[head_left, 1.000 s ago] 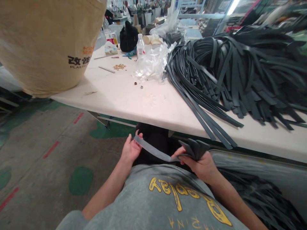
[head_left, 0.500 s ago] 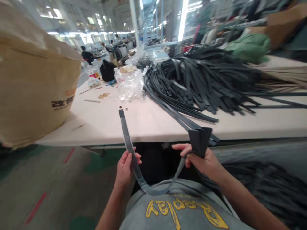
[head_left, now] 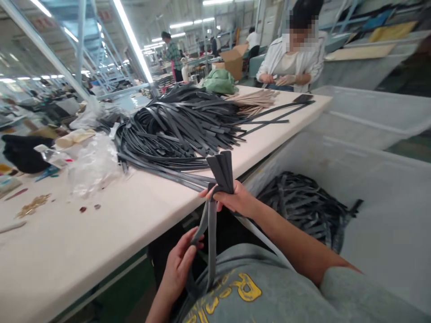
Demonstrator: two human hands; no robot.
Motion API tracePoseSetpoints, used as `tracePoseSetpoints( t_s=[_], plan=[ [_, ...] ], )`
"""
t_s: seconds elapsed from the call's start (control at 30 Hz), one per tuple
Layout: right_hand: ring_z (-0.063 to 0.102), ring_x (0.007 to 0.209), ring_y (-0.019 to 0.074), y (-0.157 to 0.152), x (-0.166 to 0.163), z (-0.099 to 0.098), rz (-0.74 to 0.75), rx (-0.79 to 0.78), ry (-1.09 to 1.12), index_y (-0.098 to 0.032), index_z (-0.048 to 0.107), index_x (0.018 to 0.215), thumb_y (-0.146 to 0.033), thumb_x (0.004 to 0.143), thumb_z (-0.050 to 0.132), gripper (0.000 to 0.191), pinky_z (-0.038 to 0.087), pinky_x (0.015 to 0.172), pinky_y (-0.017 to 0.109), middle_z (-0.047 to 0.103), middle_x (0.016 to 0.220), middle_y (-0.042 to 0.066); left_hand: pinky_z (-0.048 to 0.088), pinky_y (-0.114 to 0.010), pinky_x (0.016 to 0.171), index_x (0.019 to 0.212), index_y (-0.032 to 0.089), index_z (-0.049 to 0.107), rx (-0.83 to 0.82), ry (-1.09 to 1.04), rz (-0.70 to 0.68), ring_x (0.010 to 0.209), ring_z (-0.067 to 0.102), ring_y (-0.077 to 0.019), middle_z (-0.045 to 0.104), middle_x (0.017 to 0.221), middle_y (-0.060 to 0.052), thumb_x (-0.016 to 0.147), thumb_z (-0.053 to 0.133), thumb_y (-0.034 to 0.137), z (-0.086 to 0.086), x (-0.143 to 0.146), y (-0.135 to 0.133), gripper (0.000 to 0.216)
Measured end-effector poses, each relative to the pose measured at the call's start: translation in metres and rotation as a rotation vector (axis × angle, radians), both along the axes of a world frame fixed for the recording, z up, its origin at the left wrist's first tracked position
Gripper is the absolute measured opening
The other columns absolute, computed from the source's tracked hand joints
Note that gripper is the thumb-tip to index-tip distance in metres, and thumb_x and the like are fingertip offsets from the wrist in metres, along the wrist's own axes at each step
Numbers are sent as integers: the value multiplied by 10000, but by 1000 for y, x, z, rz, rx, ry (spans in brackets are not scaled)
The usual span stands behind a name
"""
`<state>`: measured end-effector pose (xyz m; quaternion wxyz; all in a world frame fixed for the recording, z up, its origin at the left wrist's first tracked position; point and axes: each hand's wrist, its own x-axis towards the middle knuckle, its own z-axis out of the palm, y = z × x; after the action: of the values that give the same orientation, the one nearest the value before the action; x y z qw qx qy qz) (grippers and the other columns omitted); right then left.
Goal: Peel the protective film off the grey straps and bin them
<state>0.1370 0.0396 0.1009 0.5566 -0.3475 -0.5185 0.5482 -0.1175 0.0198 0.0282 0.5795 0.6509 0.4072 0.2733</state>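
Observation:
Several dark grey fabric straps [head_left: 220, 169] are bunched in my right hand [head_left: 235, 199], their flat ends fanned upward above the closed fingers. One strap [head_left: 212, 237] hangs from that hand in a loop towards my lap. My left hand [head_left: 182, 258] pinches the same looped strap lower down, thumb against fingers. On the table beyond my hands lies a big heap of similar dark straps [head_left: 188, 121], a few of them reaching towards my right hand. Where the loop's lower part runs against my shirt, it is partly hidden.
A white table [head_left: 134, 211] runs across the front, bearing a clear plastic bag [head_left: 94, 166], small gold pieces [head_left: 33, 205] and a green bundle [head_left: 218, 81]. At right stands a translucent bin [head_left: 380, 188] holding dark straps [head_left: 303, 202]. A co-worker [head_left: 291, 58] sits beyond the table.
The view has swung right, bringing the bin and co-worker into sight. The strap's free end, earlier held up by my left hand, is now at my right hand; my left hand grips lower.

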Motion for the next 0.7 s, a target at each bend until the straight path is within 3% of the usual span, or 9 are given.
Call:
tracePoseSetpoints(
  t_s=[0.1, 0.2, 0.3, 0.4, 0.53, 0.7],
  plan=[
    [610, 609, 77, -16, 0, 4, -50, 29, -56, -166, 758, 932, -370, 858, 663, 237, 441, 433, 134, 738, 1041, 63, 490, -399, 961, 1328, 209, 569, 91, -66, -71, 1130, 611, -307, 659, 1242, -123, 800, 636, 561, 16, 25, 10, 638],
    [657, 745, 116, -32, 5, 6, -45, 61, -88, -160, 751, 978, -362, 878, 647, 249, 522, 567, 169, 733, 1020, 57, 520, -380, 896, 1092, 194, 713, 111, 2, -127, 1043, 649, -302, 728, 1073, -110, 799, 636, 545, 33, 57, 11, 464],
    [674, 796, 140, -51, 19, 6, -111, 85, -143, -144, 738, 1025, -363, 904, 614, 279, 531, 589, 191, 725, 1070, 75, 537, -361, 844, 893, 200, 756, 105, 49, -168, 931, 680, -271, 752, 924, -87, 843, 582, 516, 38, 83, 6, 364],
    [677, 782, 135, -75, 38, 5, -221, 98, -177, -133, 737, 999, -329, 929, 581, 260, 528, 589, 193, 732, 1069, 86, 540, -349, 824, 883, 213, 759, 110, 53, -294, 896, 683, -254, 751, 914, -71, 865, 559, 478, 27, 101, 0, 333],
    [686, 800, 147, -103, 63, 2, -478, 79, -246, -147, 744, 934, -319, 926, 592, 230, 542, 647, 217, 751, 999, 80, 525, -348, 867, 916, 229, 758, 129, 20, -495, 925, 678, -237, 747, 961, -60, 896, 540, 402, 1, 124, -7, 279],
    [663, 699, 153, -120, 97, 8, -794, 5, -401, -187, 750, 869, -344, 889, 626, 201, 506, 524, 226, 762, 976, 65, 512, -378, 938, 1071, 237, 724, 207, 17, -480, 1007, 662, -242, 728, 1079, -74, 858, 616, 348, -9, 147, -13, 263]
  ],
)
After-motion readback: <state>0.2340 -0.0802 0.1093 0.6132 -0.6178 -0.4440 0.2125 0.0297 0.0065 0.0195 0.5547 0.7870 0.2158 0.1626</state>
